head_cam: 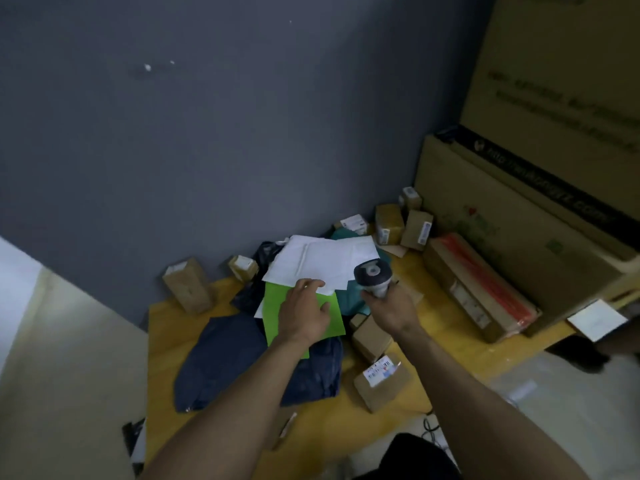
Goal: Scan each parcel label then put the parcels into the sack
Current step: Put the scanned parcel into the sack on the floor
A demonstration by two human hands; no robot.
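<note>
1. The white mailer (322, 259) lies atop a green envelope (273, 306) in the parcel pile on the yellow surface (162, 341).
2. The left grip (304, 313) rests with straight fingers on its near edge; the right grip (391, 306) holds the scanner (373, 273).
3. It seems light, thin and floppy: better to pinch one edge.

Left hand (304, 315) on green parcel (334, 315), right hand (393, 306) gripping scanner (373, 274)

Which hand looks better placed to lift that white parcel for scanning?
The left hand: its fingers rest on the white parcel and it holds nothing else. The right hand is busy gripping the scanner.
</note>
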